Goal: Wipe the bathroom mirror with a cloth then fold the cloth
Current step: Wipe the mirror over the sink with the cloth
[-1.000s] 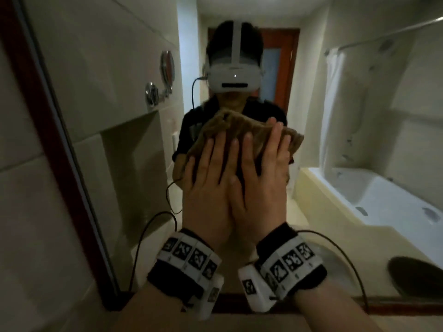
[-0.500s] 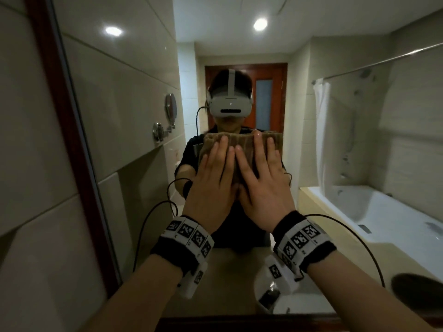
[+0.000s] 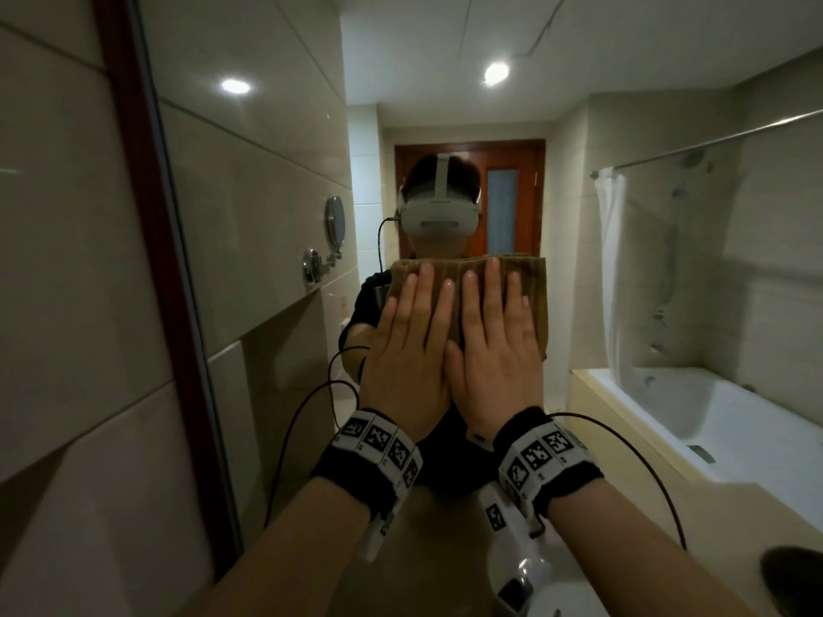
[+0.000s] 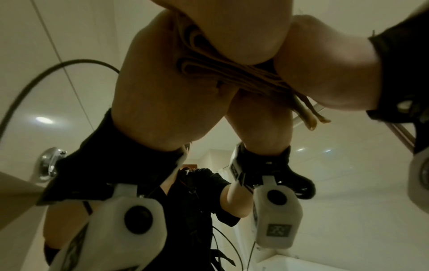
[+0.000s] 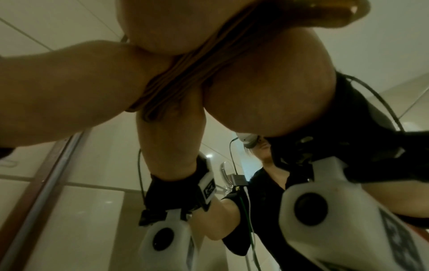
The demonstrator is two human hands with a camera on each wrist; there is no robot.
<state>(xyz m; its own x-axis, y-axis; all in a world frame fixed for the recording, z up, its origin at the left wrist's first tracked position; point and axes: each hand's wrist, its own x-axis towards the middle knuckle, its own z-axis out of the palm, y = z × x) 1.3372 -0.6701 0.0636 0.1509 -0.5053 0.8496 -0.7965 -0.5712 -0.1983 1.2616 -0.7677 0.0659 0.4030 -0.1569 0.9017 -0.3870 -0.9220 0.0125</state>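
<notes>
Hands flat and side by side, your left hand and right hand press the bunched cloth to the mirror mid-wipe, folding apparently not yet begun

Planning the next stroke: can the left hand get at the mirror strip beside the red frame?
Probably yes. The left hand lies flat on the cloth, and the mirror toward the red frame shows nothing blocking it.
</notes>
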